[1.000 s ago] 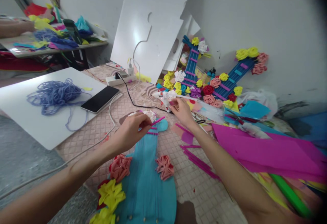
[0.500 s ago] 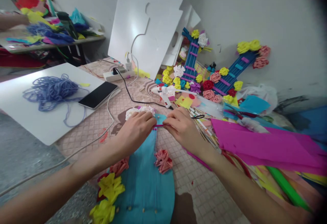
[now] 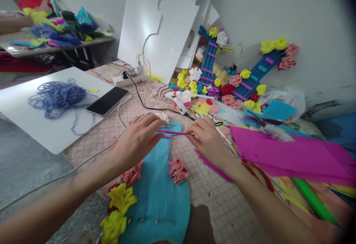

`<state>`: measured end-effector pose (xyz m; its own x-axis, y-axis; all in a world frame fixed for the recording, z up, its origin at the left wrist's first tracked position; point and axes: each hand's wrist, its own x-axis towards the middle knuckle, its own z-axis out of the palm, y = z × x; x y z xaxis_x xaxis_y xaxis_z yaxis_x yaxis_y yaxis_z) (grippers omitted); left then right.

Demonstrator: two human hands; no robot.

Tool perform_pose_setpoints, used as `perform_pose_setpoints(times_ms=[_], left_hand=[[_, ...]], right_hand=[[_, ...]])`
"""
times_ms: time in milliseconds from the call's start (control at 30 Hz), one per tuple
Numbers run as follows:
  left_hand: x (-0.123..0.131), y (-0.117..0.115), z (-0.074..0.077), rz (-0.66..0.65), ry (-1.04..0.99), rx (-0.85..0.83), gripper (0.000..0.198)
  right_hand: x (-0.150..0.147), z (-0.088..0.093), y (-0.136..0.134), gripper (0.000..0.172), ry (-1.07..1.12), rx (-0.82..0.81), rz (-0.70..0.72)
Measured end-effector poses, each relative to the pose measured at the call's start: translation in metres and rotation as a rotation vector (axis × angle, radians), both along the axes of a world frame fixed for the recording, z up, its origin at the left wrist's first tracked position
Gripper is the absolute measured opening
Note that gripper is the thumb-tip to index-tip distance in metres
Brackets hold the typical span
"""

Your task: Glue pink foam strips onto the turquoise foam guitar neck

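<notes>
A thin magenta paper strip [image 3: 175, 132] stretches level between my hands, across the neck of a blue paper guitar [image 3: 155, 184]. My right hand [image 3: 207, 138] pinches its right end between thumb and fingers. At its left end is my left hand [image 3: 140, 136], the strip passing between the thumb and the curved fingers. The guitar carries strings, small pegs at its head and lower body, pink paper flowers [image 3: 178, 171] and yellow paper flowers [image 3: 121, 199]. White flowers by the head are partly behind my left hand.
Beyond the hands lies a white glue gun [image 3: 178, 100]. A phone [image 3: 108, 101] and blue yarn [image 3: 59, 97] rest on a white board. Magenta paper sheets [image 3: 289, 155], scissors and thin sticks lie to the right. Two decorated guitars lean at the wall. A power strip [image 3: 129, 79] stands behind.
My hands have moved apart, the left one leftward and the right one slightly rightward. More of the magenta strip and the guitar's head now shows between them.
</notes>
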<state>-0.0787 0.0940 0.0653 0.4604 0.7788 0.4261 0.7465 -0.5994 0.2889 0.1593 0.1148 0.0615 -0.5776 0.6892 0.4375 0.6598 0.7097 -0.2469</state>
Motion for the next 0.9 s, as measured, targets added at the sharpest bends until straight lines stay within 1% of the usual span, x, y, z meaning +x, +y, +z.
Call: perform_pose_setpoints(times_ms=[67, 133, 200, 267, 367, 467, 533, 600, 667, 767, 833, 900], left_hand=[[-0.016, -0.003, -0.006, 0.080, -0.085, -0.102, 0.015], [-0.031, -0.005, -0.016, 0.132, -0.150, -0.312, 0.013], [-0.041, -0.006, -0.027, 0.124, -0.250, -0.514, 0.015], [-0.045, -0.006, -0.036, 0.132, -0.393, -0.663, 0.019], [-0.044, -0.004, -0.040, 0.158, -0.581, -0.888, 0.027], [-0.040, -0.002, -0.037, 0.185, -0.738, -1.103, 0.035], [-0.039, -0.001, -0.035, 0.210, -0.802, -1.182, 0.039], [-0.039, -0.001, -0.035, 0.220, -0.813, -1.225, 0.040], [-0.039, 0.000, -0.034, 0.200, -0.815, -1.266, 0.037], [-0.039, 0.002, -0.033, 0.143, -0.833, -1.378, 0.028], [-0.038, 0.004, -0.030, 0.130, -0.831, -1.447, 0.024], [-0.039, 0.006, -0.028, 0.138, -0.835, -1.481, 0.023]], right_hand=[[0.013, -0.003, -0.004, 0.010, 0.023, -0.014, -0.031], [0.026, -0.009, -0.009, 0.009, 0.033, -0.022, -0.065], [0.035, -0.015, -0.013, 0.008, 0.027, -0.040, -0.093], [0.040, -0.020, -0.016, 0.007, 0.022, -0.061, -0.106], [0.042, -0.024, -0.019, 0.007, 0.019, -0.082, -0.103], [0.042, -0.026, -0.019, 0.009, 0.000, -0.093, -0.095], [0.042, -0.028, -0.018, 0.009, -0.016, -0.095, -0.085], [0.042, -0.031, -0.018, 0.009, -0.025, -0.093, -0.075], [0.041, -0.033, -0.018, 0.009, -0.033, -0.088, -0.071], [0.039, -0.036, -0.018, 0.010, -0.040, -0.092, -0.074], [0.038, -0.037, -0.018, 0.009, -0.038, -0.103, -0.074], [0.037, -0.037, -0.018, 0.008, -0.037, -0.113, -0.073]])
